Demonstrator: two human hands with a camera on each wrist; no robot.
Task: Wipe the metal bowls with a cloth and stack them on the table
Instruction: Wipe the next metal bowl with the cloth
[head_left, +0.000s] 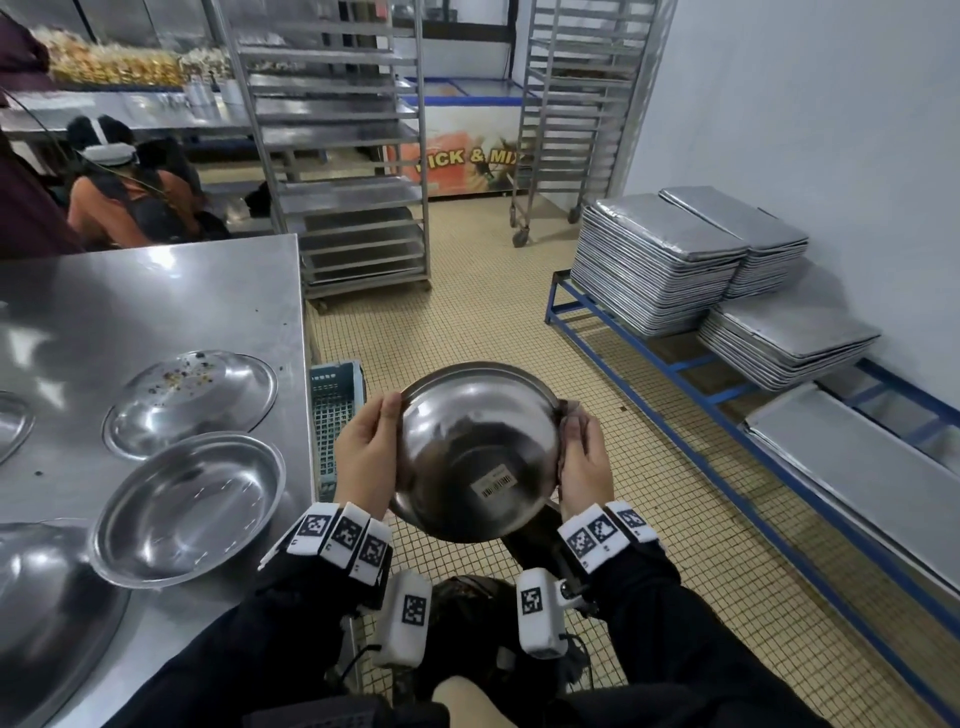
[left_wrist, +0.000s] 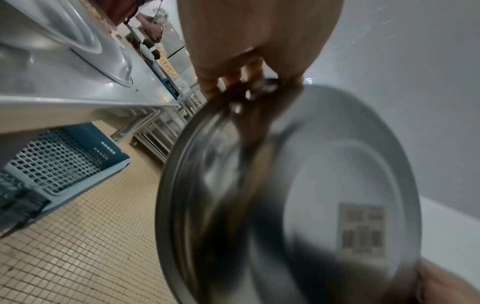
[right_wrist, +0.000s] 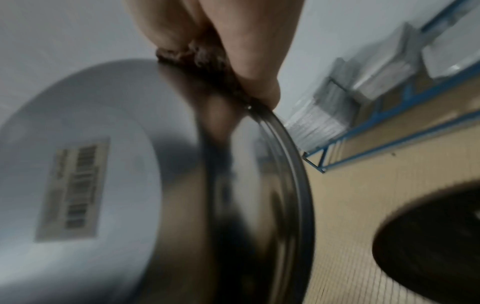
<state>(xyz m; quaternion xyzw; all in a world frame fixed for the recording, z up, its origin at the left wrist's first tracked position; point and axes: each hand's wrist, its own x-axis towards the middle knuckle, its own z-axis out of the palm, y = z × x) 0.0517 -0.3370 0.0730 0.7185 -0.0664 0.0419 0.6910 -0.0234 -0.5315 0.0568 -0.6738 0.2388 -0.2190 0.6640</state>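
Tiled floor (head_left: 467, 312) lies under the bowl (head_left: 475, 447), held off the tabletop's (head_left: 156, 291) right edge; left hand (head_left: 363, 457) pinches its rim, right hand (head_left: 584, 462) presses cloth (head_left: 569, 415). Slipping would drop it.

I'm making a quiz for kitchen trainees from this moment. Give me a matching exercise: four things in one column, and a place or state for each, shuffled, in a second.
Things:
1. held bowl
2. cloth
3. crumb-speckled bowl
4. baking trays

Places or states:
A. stacked on the blue floor rack
B. lying on the steel table, dirty
C. bunched under the right hand at a bowl's rim
D. gripped between both hands, barcode sticker on its underside

Pairs: 1-D, 2-C, 3-B, 4-A
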